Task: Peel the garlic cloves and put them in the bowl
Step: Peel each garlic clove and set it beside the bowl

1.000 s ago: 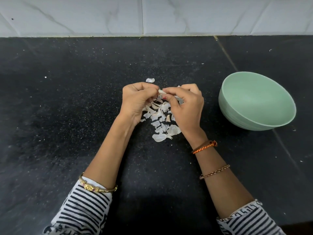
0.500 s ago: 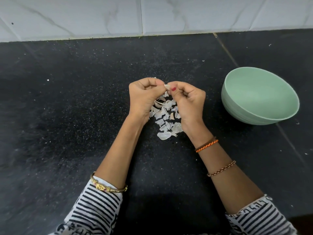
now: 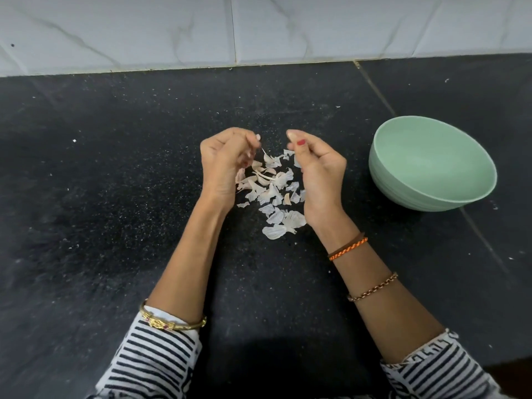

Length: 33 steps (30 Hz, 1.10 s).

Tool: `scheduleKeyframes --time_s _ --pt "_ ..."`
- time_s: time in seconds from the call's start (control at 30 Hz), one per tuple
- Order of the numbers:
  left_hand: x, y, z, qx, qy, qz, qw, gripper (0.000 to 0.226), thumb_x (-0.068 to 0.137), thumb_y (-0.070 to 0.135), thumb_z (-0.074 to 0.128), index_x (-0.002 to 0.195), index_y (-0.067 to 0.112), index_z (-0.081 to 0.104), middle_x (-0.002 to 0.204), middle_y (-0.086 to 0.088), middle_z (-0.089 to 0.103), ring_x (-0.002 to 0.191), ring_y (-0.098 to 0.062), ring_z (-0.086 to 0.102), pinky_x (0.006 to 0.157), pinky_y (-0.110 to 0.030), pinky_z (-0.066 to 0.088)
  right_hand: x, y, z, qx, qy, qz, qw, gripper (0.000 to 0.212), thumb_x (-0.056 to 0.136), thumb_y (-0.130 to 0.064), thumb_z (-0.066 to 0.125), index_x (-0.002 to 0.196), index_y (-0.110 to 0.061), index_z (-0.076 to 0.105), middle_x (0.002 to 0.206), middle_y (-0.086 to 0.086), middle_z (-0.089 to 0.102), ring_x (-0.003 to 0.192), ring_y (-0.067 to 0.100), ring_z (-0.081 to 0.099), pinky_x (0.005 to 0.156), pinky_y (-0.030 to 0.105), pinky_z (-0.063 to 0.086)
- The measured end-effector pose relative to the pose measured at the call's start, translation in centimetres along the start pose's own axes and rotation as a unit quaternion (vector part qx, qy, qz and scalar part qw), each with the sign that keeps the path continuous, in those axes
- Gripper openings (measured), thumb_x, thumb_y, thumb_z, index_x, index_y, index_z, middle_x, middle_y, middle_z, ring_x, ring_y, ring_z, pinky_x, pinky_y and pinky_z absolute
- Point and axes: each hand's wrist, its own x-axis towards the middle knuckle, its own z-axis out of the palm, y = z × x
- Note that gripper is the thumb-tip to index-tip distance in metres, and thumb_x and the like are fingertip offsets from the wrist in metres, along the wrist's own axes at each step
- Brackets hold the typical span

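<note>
My right hand (image 3: 318, 174) hovers above the black counter and pinches a pale garlic clove (image 3: 292, 135) between thumb and fingertips. A short gap to its left, my left hand (image 3: 226, 162) has its fingers curled and pinches a thin sliver of garlic skin (image 3: 263, 151) that hangs down. Between and below the hands lies a pile of white garlic peels (image 3: 273, 194). The pale green bowl (image 3: 403, 192) stands to the right of my right hand; the inside that shows holds nothing.
The black speckled counter (image 3: 115, 211) stretches wide to the left and in front, dotted with tiny peel scraps. A white tiled wall (image 3: 259, 30) closes off the back. A seam in the counter runs past the bowl.
The hands were pressed together on the clove; now they have drawn apart, the right keeping the clove and the left pulling off a sliver of skin.
</note>
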Motion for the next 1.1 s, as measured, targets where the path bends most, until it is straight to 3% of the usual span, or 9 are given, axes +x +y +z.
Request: scheduleKeyframes --time_s 0.1,0.2,0.43,0.63,0.77,0.9,1.1 --pt "-0.3 -0.3 0.0 0.087 -0.022 0.029 0.996 0.023 0.08 0.004 0.062 0.061 0.016 0.064 0.053 0.013 0.056 0.05 0.0 0.042 0.054 -0.014 0.038 -0.2 0.0 -0.1 -0.01 -0.034 -0.02 0.999 0.017 0.085 0.002 0.061 0.098 -0.005 0.068 0.089 -0.002 0.068 0.086 0.004 0.065 0.077 0.016 0.05" --pt "-0.4 -0.9 0.3 0.099 -0.059 0.055 0.992 0.012 0.084 0.005 0.064 0.077 0.014 0.065 0.066 0.013 0.063 0.062 -0.002 0.05 0.062 -0.017 0.044 -0.2 0.1 -0.2 -0.014 -0.051 -0.024 0.998 0.016 0.082 0.003 0.064 0.098 0.0 0.068 0.087 0.003 0.069 0.083 0.008 0.067 0.072 0.016 0.05" --pt "-0.2 -1.3 0.1 0.107 -0.069 0.065 0.99 0.009 0.086 0.014 0.059 0.078 0.017 0.059 0.07 0.015 0.06 0.066 -0.003 0.051 0.065 -0.022 0.046 -0.1 0.4 -0.5 -0.013 -0.096 0.018 0.995 0.011 0.082 0.001 0.064 0.092 -0.002 0.068 0.085 0.003 0.069 0.081 0.007 0.067 0.072 0.016 0.051" --pt "-0.1 -1.9 0.4 0.184 -0.083 0.117 0.972 0.01 0.09 0.023 0.051 0.081 0.025 0.054 0.07 0.016 0.056 0.066 0.004 0.048 0.066 -0.016 0.042 0.1 -0.5 -0.9 0.005 -0.127 0.067 0.99 0.01 0.083 0.003 0.06 0.092 0.002 0.065 0.078 0.001 0.067 0.068 -0.001 0.065 0.063 0.01 0.048" --pt "-0.2 -2.4 0.9 0.222 -0.063 0.161 0.959 0.013 0.089 0.035 0.046 0.079 0.03 0.051 0.073 0.014 0.051 0.072 -0.005 0.047 0.071 -0.029 0.041 0.1 -0.8 -0.9 0.001 -0.122 0.089 0.989 0.013 0.085 0.004 0.058 0.097 0.007 0.063 0.069 -0.003 0.065 0.055 -0.007 0.059 0.052 0.006 0.042" --pt "-0.3 -2.7 1.2 0.223 -0.038 0.183 0.957 0.014 0.091 0.032 0.045 0.078 0.031 0.05 0.074 0.01 0.053 0.075 -0.02 0.05 0.071 -0.044 0.045 0.2 -0.7 -0.7 -0.008 -0.099 0.092 0.991 0.009 0.086 -0.001 0.059 0.083 -0.005 0.066 0.066 -0.004 0.064 0.056 -0.007 0.058 0.053 0.006 0.041" --pt "-1.1 -2.5 1.7 0.274 -0.026 0.283 0.919 0.016 0.092 0.021 0.045 0.077 0.023 0.052 0.078 0.014 0.052 0.076 -0.004 0.046 0.071 -0.018 0.038 0.1 -0.4 -0.2 0.018 -0.028 0.081 0.996 0.01 0.088 -0.001 0.057 0.093 0.004 0.064 0.075 -0.001 0.065 0.06 -0.007 0.06 0.053 0.006 0.041"
